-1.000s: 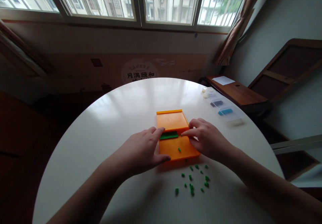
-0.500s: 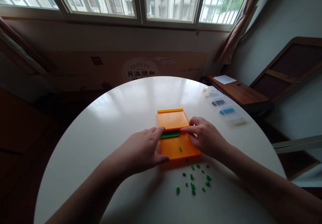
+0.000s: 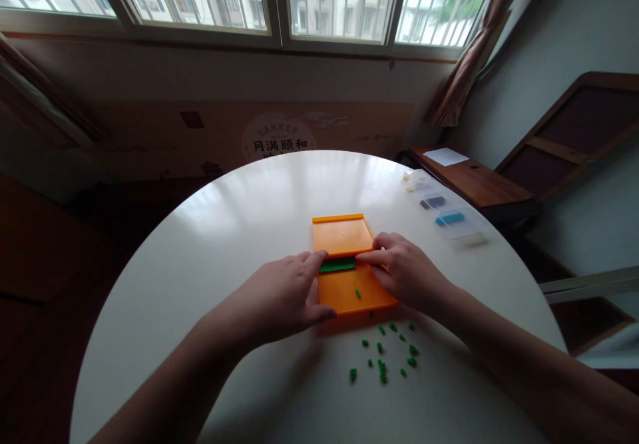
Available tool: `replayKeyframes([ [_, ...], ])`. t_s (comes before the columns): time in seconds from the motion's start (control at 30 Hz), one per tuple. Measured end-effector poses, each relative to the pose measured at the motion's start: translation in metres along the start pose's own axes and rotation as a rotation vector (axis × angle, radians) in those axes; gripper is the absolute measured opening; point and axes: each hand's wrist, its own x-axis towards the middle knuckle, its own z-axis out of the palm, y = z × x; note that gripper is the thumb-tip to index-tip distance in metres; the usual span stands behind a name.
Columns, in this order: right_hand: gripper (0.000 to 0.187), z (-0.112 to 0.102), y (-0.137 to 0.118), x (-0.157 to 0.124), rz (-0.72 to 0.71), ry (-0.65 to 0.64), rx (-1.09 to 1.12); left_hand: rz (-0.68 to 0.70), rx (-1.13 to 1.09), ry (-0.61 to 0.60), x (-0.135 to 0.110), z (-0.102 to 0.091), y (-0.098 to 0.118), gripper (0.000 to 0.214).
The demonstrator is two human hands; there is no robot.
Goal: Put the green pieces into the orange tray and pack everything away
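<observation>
An orange plastic tray lies on the white table, with a raised orange panel at its far side. Across it, just below that panel, runs a dark green strip of small toy bricks. My left hand grips the tray's left side, its thumb along the near edge and a fingertip by the strip's left end. On the right side my right hand holds the tray, its index finger reaching the strip's right end. One loose green brick rests on the tray.
Several small green bricks are scattered on the round white table in front of the tray. Clear plastic bags with blue, dark and yellowish pieces lie at the right rim. Beyond stands a wooden desk with a paper.
Both hands stay at the tray. My right hand's index finger has shifted very slightly left at the strip's end; otherwise the difference is a tiny shift of the view.
</observation>
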Motion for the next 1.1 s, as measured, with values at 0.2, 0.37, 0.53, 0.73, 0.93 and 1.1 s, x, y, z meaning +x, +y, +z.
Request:
replayKeyframes([
  [0.2,0.032,-0.004,0.001,-0.002,-0.013,0.053,-0.007,0.023,0.004,0.06,-0.006,-0.006,0.001,0.064],
  [0.37,0.031,-0.015,0.003,-0.008,-0.076,0.167,0.063,0.174,-0.004,0.048,-0.018,-0.014,0.016,0.009],
  [0.53,0.025,-0.03,0.004,-0.015,-0.227,0.214,0.207,0.353,-0.048,-0.091,-0.017,-0.005,0.037,0.016],
  [0.73,0.024,-0.035,0.003,-0.018,-0.343,0.151,0.313,0.405,-0.088,-0.13,-0.011,0.004,0.046,0.011],
  [0.93,0.025,-0.033,0.005,-0.017,-0.334,0.138,0.324,0.427,0.001,-0.131,-0.009,0.008,0.051,0.018],
  [1.1,0.025,-0.035,0.007,-0.018,-0.291,0.14,0.34,0.442,0.044,-0.132,-0.013,0.012,0.053,0.019],
])
